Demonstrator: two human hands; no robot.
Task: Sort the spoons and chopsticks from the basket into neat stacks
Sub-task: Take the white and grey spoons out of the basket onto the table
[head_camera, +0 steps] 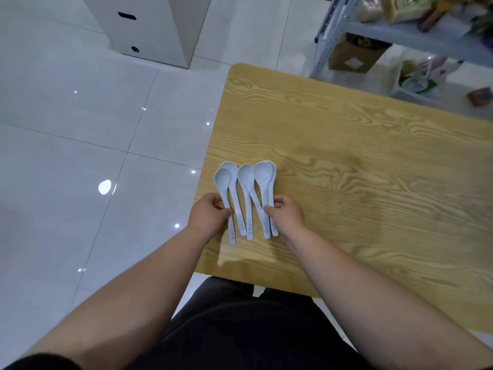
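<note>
Spoons (pixel 247 178) lie on the wooden table (pixel 360 161), close to its left edge and near the corner by the person. I count five of them, all pale blue-white, side by side in a loose row. Each one lies the long way from the person to the far side. The round scoops point away from the person and the handles point back at them, with the scoops facing up. The two on the left overlap, and so do the two on the right. The middle one sits by itself and leans a little, and its handle crosses the next one. The handle ends fan out and do not line up. There are small blue marks on the handles, but they are too faint to read. The left hand (pixel 210 213) is at the left side of the row, and its curled fingers and thumb pinch the handle of the spoon on that end. The right hand (pixel 288 215) is at the right side, and its bent fingers and thumb pinch the handles of the two spoons there. Both arms are bare and reach in from below. Past the table there is a shiny white tile floor (pixel 80 129) and one white box (pixel 154 28) with two dark holes. A grey metal shelf (pixel 400 33) stands at the back, with a brown cardboard box (pixel 354 53) under it and a plastic bag (pixel 418 81) beside that.
</note>
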